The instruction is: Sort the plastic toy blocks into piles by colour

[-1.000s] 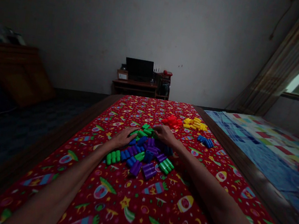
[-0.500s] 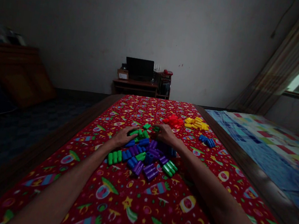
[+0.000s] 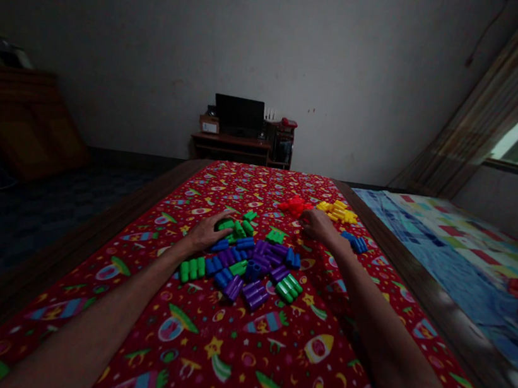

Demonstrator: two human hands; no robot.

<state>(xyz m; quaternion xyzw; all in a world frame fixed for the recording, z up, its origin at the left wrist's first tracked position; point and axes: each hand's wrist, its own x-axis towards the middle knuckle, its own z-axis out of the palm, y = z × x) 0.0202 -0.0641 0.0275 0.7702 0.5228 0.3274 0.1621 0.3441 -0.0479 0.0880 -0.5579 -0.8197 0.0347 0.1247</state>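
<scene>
My left hand (image 3: pixel 206 233) rests at the left end of a heap of plastic toy blocks, its thumb and fingers curled around a green block (image 3: pixel 225 223). More green blocks (image 3: pixel 239 229) lie just beside its fingertips. My right hand (image 3: pixel 318 225) is over the cloth, close to the red blocks (image 3: pixel 294 205), with its fingers bent together. What they hold, if anything, is hidden. A separate green block (image 3: pixel 275 236) lies between my two hands. Nearer to me, purple blocks (image 3: pixel 255 295), blue blocks (image 3: pixel 214 267) and green ones are mixed together.
A red patterned cloth (image 3: pixel 212 366) covers the table. Yellow blocks (image 3: pixel 339 211) and a small group of blue blocks (image 3: pixel 355 242) are beyond and beside my right hand. A bed (image 3: pixel 424 241) stands on the right; a desk with a monitor (image 3: pixel 239 115) is against the wall.
My right hand has moved right, away from the heap toward the red blocks. The green block near its fingers now lies uncovered on the cloth. My left hand stays at the green blocks.
</scene>
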